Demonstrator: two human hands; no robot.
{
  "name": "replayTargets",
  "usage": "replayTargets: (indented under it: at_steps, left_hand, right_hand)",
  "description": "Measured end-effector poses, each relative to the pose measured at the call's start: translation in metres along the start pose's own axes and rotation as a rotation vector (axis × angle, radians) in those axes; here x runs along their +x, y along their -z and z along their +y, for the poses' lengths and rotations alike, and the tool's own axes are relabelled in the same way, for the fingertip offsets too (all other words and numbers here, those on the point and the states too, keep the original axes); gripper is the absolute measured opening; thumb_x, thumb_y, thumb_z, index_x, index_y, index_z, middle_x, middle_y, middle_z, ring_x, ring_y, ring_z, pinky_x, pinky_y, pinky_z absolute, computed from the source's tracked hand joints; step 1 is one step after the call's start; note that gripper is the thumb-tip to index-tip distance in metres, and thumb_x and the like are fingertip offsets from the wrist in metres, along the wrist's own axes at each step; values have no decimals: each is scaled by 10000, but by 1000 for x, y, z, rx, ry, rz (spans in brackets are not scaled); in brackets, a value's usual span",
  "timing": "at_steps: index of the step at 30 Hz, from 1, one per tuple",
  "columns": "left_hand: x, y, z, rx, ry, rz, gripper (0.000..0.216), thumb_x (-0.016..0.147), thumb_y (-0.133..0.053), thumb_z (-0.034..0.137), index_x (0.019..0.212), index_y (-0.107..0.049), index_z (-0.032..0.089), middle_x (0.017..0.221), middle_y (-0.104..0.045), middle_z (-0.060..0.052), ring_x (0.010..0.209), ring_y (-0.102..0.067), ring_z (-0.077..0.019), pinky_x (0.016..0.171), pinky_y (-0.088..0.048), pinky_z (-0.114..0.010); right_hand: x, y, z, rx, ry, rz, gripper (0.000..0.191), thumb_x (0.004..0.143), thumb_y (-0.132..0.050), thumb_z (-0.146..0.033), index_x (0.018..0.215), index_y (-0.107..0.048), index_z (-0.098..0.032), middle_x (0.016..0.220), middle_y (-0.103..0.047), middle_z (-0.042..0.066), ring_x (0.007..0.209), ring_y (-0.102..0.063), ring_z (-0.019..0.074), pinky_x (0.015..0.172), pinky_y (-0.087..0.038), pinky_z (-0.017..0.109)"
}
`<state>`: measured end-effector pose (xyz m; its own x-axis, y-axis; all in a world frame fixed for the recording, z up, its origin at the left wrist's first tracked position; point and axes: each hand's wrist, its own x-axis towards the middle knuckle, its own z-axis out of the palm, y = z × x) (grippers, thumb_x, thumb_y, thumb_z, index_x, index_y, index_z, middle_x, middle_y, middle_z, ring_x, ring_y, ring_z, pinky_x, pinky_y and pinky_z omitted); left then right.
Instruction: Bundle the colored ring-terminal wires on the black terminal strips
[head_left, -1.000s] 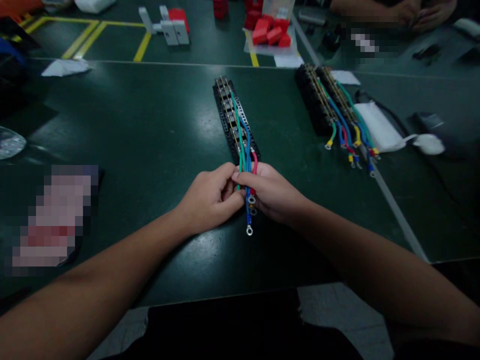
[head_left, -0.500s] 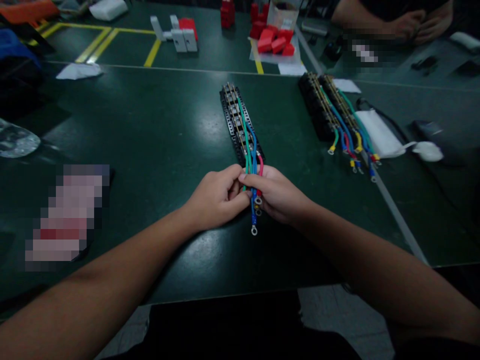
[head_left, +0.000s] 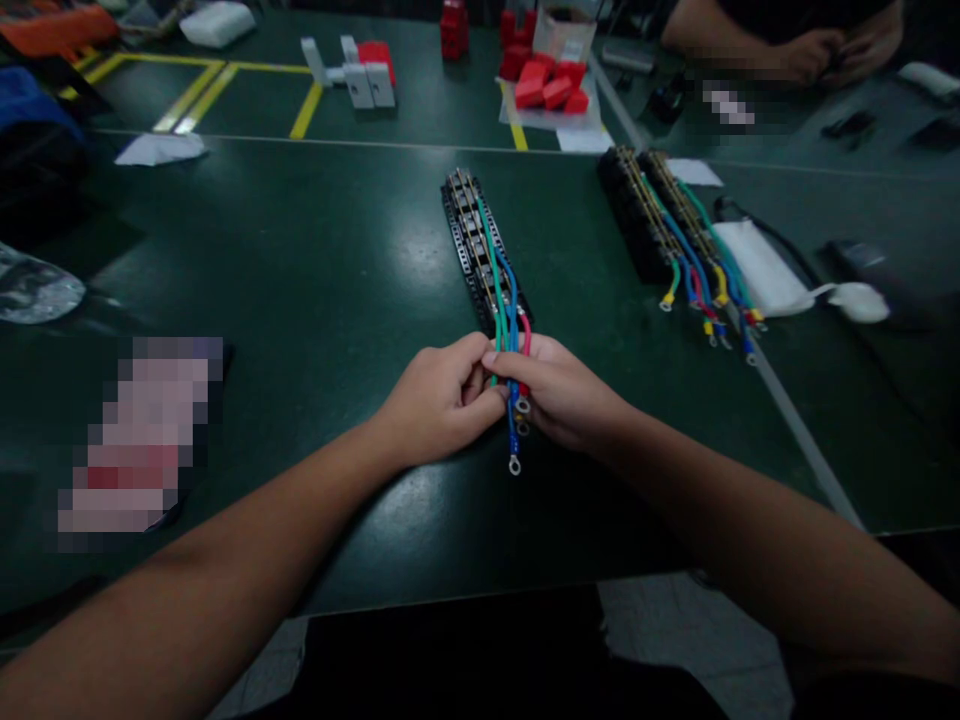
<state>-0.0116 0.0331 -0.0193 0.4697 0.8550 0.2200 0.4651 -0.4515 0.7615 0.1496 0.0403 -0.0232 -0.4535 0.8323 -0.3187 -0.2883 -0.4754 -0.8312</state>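
A black strip-shaped socket assembly [head_left: 474, 245] with brass-coloured bars lies on the dark green table in front of me. Green, blue and red wires [head_left: 512, 330] run from its near end, with ring terminals [head_left: 514, 465] hanging below my fingers. My left hand [head_left: 450, 395] is closed, its thumb and fingertips pinching the wires from the left. From the right, my right hand [head_left: 562, 390] grips the same bundle, thumb laid across the top. Both hands touch each other at the wires. The fingers under the bundle are hidden.
Two similar wired strips [head_left: 660, 215] lie to the right beside a white pouch [head_left: 761, 270]. Red blocks [head_left: 551, 85] and grey parts [head_left: 367, 82] stand at the back. A blurred-out flat object [head_left: 142, 440] lies left. Across the table are another person's hands [head_left: 832, 55].
The whole view has shifted slightly, with things appearing a little lower and to the right. Both hands keep their hold on the wires, with no clear change in grip.
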Motion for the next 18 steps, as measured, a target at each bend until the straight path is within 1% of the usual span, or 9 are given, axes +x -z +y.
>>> replayTargets:
  at_steps: [3,9,14,16,18]
  left_hand:
    - [1,-1,0,6,8,-9,135,825,-559,288,756,-469,214,570,-485,81,493,-441,-92,515,-340,-245]
    - [1,-1,0,24,21,-5,151,830,-556,315,757,-470,215,573,-488,77,496,-443,-97,518,-334,-253]
    - [0,-1,1,21,29,-1,149,827,-557,303,751,-458,221,573,-481,82,496,-434,-94,519,-331,-250]
    - [0,-1,2,23,28,-1,149,828,-559,303,753,-460,221,576,-483,81,499,-435,-94,520,-330,-252]
    - [0,-1,1,25,27,-5,152,832,-562,308,758,-462,220,579,-489,80,501,-436,-95,522,-331,-253]
  right_hand:
    - [0,0,0,14,10,-2,161,734,-774,-140,723,-615,-153,660,-575,-11,589,-497,103,544,-388,232]
    - [0,-1,-1,-20,10,-9,131,776,-734,-157,726,-613,-163,663,-582,-6,592,-497,114,562,-400,249]
    - [-1,-1,-1,9,21,2,194,690,-811,-161,733,-622,-149,671,-587,-8,603,-507,109,550,-392,235]
    - [-1,-1,-2,6,24,-2,180,703,-802,-159,723,-624,-145,678,-591,-3,608,-513,108,552,-394,232]
    - [-2,-1,-3,-6,15,-5,153,744,-769,-154,718,-619,-150,678,-587,-1,603,-510,108,557,-400,237]
